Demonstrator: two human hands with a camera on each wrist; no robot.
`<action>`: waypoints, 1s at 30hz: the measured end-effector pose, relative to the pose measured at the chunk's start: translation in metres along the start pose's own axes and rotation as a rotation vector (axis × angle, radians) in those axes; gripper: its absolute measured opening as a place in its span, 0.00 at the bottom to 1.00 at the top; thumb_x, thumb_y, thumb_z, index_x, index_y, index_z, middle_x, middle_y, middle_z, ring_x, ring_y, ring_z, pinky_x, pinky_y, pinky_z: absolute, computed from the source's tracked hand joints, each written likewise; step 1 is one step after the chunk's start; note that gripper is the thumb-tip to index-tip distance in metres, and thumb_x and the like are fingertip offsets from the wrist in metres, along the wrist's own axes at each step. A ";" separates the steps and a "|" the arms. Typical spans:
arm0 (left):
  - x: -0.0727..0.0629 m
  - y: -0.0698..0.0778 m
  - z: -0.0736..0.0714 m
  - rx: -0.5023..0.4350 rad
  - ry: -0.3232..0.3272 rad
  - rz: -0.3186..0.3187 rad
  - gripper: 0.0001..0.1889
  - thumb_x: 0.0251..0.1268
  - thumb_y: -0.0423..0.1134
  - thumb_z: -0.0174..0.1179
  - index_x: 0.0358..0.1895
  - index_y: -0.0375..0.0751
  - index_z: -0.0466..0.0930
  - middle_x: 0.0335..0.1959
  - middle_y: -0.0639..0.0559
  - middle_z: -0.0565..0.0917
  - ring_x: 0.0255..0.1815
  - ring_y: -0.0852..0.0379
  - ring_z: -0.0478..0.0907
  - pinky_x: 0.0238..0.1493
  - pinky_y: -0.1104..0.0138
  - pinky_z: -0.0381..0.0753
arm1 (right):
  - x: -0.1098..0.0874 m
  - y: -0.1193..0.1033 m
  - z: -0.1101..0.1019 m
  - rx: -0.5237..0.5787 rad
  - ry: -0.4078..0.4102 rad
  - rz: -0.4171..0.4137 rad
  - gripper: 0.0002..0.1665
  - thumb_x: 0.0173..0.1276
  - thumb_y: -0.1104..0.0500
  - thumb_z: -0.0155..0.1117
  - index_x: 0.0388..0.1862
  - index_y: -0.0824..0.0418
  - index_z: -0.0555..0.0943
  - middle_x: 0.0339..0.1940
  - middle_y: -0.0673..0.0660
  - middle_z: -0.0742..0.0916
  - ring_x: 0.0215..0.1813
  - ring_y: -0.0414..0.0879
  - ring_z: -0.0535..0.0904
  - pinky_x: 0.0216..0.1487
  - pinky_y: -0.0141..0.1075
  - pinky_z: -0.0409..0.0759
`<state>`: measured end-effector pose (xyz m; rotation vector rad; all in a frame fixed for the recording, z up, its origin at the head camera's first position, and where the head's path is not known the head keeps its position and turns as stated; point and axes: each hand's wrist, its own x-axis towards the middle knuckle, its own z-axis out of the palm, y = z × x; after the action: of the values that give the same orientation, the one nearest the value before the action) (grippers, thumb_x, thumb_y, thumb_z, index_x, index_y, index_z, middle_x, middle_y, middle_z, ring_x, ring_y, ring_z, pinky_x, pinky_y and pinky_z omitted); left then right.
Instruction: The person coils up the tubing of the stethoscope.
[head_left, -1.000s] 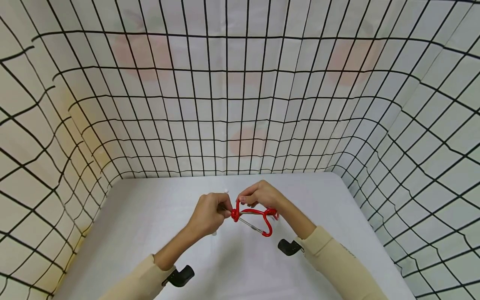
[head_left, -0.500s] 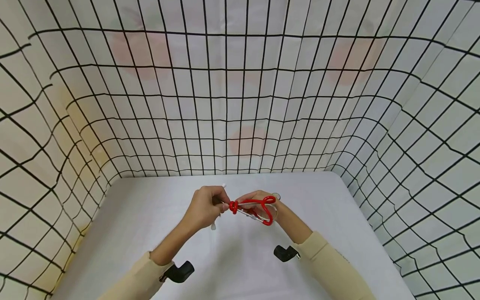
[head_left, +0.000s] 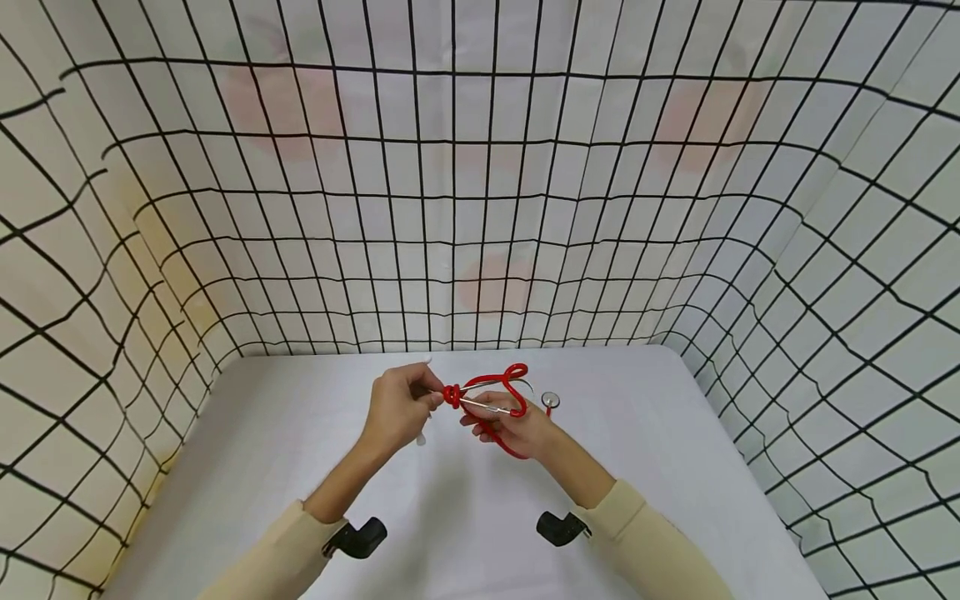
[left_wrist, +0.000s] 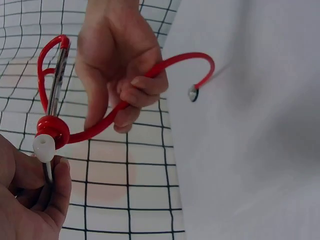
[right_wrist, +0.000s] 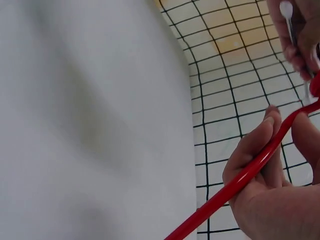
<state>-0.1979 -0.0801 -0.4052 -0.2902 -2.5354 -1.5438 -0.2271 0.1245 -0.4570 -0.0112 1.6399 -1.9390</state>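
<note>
A stethoscope with red tubing is held up between both hands, its tube wound into a knot-like coil (head_left: 452, 396) around the metal ear tubes. My left hand (head_left: 396, 407) pinches the ear tubes just beside that coil; a white ear tip (left_wrist: 44, 148) shows there in the left wrist view. Turned palm up, my right hand (head_left: 528, 432) curls its fingers (left_wrist: 136, 96) round the loose length of red tube (right_wrist: 245, 176). Past that hand the tube bends over and ends in the round metal chest piece (left_wrist: 193, 93), which hangs free. A red loop (head_left: 516, 372) sticks out above the right hand.
White cloth-like surface (head_left: 300, 467) lies beneath the hands. Black wire grid (head_left: 480, 196) stands along the back and both sides, with pale sheeting behind it. A black wrist-camera mount (head_left: 562, 528) sits at each cuff.
My right hand has come down from above the coil and turned palm up along the tube; the chest piece now shows beyond it. My left hand and the coil have shifted slightly left and up.
</note>
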 end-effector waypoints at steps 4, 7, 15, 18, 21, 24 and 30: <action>0.006 -0.011 0.000 0.008 0.081 0.028 0.07 0.58 0.22 0.68 0.28 0.37 0.86 0.24 0.47 0.87 0.23 0.57 0.79 0.25 0.70 0.79 | -0.002 0.004 0.008 -0.028 0.080 0.006 0.16 0.71 0.52 0.67 0.50 0.62 0.83 0.35 0.55 0.91 0.33 0.45 0.86 0.44 0.34 0.86; 0.009 -0.018 -0.001 0.027 0.123 0.047 0.06 0.57 0.22 0.68 0.28 0.37 0.86 0.25 0.47 0.88 0.23 0.57 0.79 0.25 0.71 0.79 | -0.004 0.006 0.013 -0.138 0.114 -0.007 0.21 0.71 0.50 0.67 0.53 0.65 0.82 0.37 0.57 0.91 0.35 0.46 0.88 0.45 0.37 0.87; 0.016 -0.031 -0.006 0.108 0.180 0.046 0.07 0.55 0.21 0.68 0.28 0.36 0.84 0.26 0.45 0.89 0.26 0.55 0.84 0.27 0.71 0.77 | -0.015 0.002 0.029 -0.412 0.149 -0.148 0.15 0.72 0.55 0.66 0.51 0.63 0.85 0.38 0.62 0.90 0.28 0.43 0.83 0.35 0.33 0.85; 0.016 -0.034 -0.008 0.115 0.182 0.033 0.06 0.56 0.22 0.68 0.30 0.35 0.83 0.28 0.44 0.89 0.27 0.53 0.85 0.27 0.72 0.78 | -0.019 -0.002 0.034 -0.511 0.143 -0.216 0.13 0.71 0.59 0.66 0.51 0.64 0.86 0.33 0.60 0.89 0.24 0.44 0.79 0.28 0.31 0.81; 0.017 -0.038 -0.010 0.099 0.188 0.013 0.07 0.55 0.21 0.69 0.34 0.33 0.82 0.29 0.43 0.88 0.27 0.54 0.84 0.27 0.73 0.78 | -0.024 -0.005 0.037 -0.594 0.151 -0.256 0.16 0.70 0.62 0.66 0.54 0.65 0.85 0.30 0.56 0.89 0.23 0.46 0.77 0.26 0.31 0.79; 0.017 -0.040 -0.012 0.084 0.193 0.013 0.10 0.54 0.20 0.69 0.37 0.33 0.82 0.28 0.44 0.86 0.26 0.55 0.82 0.27 0.74 0.78 | -0.028 -0.006 0.039 -0.642 0.152 -0.265 0.19 0.70 0.62 0.65 0.59 0.65 0.84 0.28 0.53 0.88 0.23 0.45 0.77 0.26 0.33 0.80; 0.018 -0.043 -0.014 0.114 0.174 0.061 0.08 0.54 0.21 0.66 0.33 0.37 0.87 0.28 0.46 0.89 0.26 0.56 0.84 0.30 0.71 0.78 | -0.033 -0.007 0.039 -0.706 0.176 -0.287 0.20 0.68 0.64 0.66 0.59 0.66 0.84 0.28 0.53 0.87 0.23 0.44 0.79 0.28 0.37 0.82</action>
<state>-0.2251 -0.1101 -0.4320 -0.2063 -2.4437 -1.3345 -0.1884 0.1045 -0.4296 -0.3796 2.4754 -1.4736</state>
